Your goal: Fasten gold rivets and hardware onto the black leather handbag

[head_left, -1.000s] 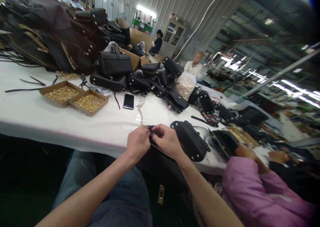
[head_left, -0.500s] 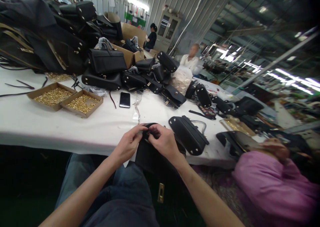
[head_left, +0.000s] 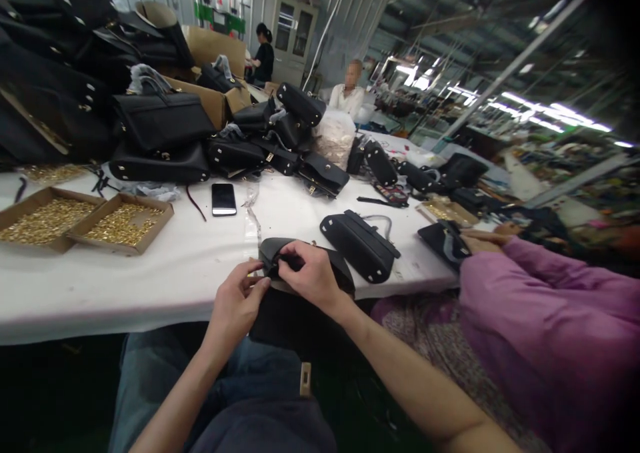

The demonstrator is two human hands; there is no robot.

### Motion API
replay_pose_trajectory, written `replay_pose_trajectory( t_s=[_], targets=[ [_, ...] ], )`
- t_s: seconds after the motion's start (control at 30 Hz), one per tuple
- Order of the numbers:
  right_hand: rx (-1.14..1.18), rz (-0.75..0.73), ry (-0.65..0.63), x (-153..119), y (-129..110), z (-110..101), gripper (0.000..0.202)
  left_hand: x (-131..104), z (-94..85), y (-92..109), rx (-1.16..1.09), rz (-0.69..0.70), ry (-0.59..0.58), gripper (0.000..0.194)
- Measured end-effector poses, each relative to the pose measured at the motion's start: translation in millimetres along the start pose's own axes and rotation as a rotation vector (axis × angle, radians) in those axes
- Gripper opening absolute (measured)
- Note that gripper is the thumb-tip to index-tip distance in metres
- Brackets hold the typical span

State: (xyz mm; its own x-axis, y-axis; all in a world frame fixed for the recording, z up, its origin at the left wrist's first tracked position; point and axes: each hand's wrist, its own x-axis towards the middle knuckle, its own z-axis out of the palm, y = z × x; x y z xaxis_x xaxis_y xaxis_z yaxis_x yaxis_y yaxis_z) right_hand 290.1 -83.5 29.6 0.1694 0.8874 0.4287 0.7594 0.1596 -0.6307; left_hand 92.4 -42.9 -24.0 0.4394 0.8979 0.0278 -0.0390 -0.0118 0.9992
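A black handbag (head_left: 335, 263) lies at the table's front edge, its flap hanging over my lap with a gold clasp plate (head_left: 305, 378) near the bottom. My left hand (head_left: 240, 296) pinches the left end of the bag's opening between thumb and fingers. Curled over the same opening, my right hand (head_left: 307, 272) has its fingertips inside the edge; whether they hold some small part is hidden. Just right of this bag, another black handbag (head_left: 359, 246) rests on its side, metal feet showing.
Two cardboard trays (head_left: 155, 236) of small gold fittings stand at the left, near a phone (head_left: 223, 200). Piled black handbags (head_left: 163, 123) fill the back. At the right, a co-worker in a purple sleeve (head_left: 525, 286) handles a black bag (head_left: 443, 243).
The view has swung right, so things sit further left. My hands have drawn slightly apart, and the bag's opening shows more between and beside them. The co-worker's arm reaches further forward.
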Motion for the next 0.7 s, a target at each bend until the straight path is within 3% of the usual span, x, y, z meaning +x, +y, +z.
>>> replay_pose_trajectory(
  t_s=[0.1, 0.27, 0.43, 0.57, 0.7],
  targets=[
    [0.047, 0.007, -0.005, -3, 1, 2, 0.015, -8, 4.8, 6, 0.109, 0.074, 0.025, 0.041],
    [0.066, -0.016, -0.012, -2, 2, 3, 0.016, -6, 12.3, 26, 0.656, 0.237, 0.089, 0.026],
    [0.085, -0.031, -0.009, 3, 5, 6, 0.018, 11, 21.8, 37, 1.036, 0.245, 0.099, 0.017],
    [0.084, -0.048, -0.003, 6, 8, 3, 0.018, 21, 18.1, 34, 0.957, 0.294, 0.052, 0.018],
    [0.115, -0.08, -0.049, 10, 7, -1, 0.017, 19, 9.8, 30, 0.73, 0.213, 0.093, 0.017]
  ],
)
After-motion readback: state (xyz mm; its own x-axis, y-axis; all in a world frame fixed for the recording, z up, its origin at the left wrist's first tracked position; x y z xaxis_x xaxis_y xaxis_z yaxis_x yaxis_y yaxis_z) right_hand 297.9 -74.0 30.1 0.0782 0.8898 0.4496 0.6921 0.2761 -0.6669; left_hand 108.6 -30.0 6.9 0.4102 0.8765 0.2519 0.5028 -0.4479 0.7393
